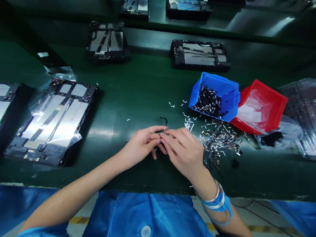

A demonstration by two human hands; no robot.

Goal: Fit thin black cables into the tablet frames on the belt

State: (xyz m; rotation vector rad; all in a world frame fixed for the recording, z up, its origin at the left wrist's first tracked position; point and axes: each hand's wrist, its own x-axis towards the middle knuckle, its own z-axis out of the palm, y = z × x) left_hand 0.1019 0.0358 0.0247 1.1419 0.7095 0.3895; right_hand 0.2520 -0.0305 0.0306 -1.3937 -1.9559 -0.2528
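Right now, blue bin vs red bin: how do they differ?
The blue bin holds a heap of small dark-and-silver parts, while the red bin holds clear plastic film. Blue bin sits left, red bin right. Both are open plastic bins on the green bench.

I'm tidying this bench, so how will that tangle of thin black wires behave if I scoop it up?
Likely light and floppy: the tangle of thin black wires bends in loose curves. It will probably lift as a snagged clump, since the strands cross each other.
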